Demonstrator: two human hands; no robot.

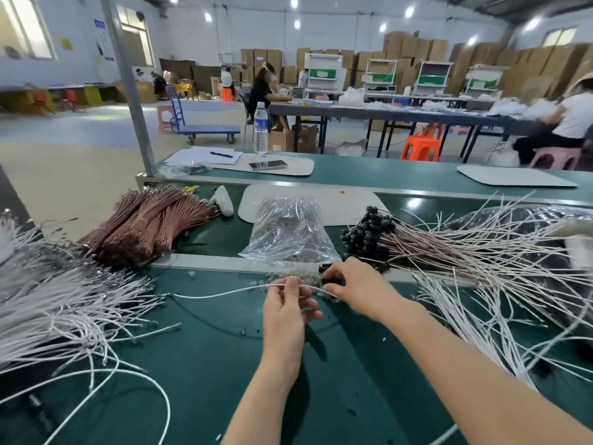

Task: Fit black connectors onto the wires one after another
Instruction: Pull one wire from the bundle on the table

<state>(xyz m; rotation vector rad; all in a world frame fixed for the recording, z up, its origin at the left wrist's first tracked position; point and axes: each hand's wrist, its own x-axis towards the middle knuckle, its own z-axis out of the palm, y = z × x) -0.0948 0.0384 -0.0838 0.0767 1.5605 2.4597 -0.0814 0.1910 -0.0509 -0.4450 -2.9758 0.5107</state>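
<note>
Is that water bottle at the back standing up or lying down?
Upright: the water bottle stands cap-up on the far green bench.

Nothing here can actually be read. The clear plastic water bottle (260, 128) with a blue-and-white label, in the upper middle of the frame, carries print too small to make out. The blue-and-white paper poster (103, 40) on the wall at upper left is a blur. Faint red marks on the white rounded mat (337, 200) at centre are illegible.
</note>
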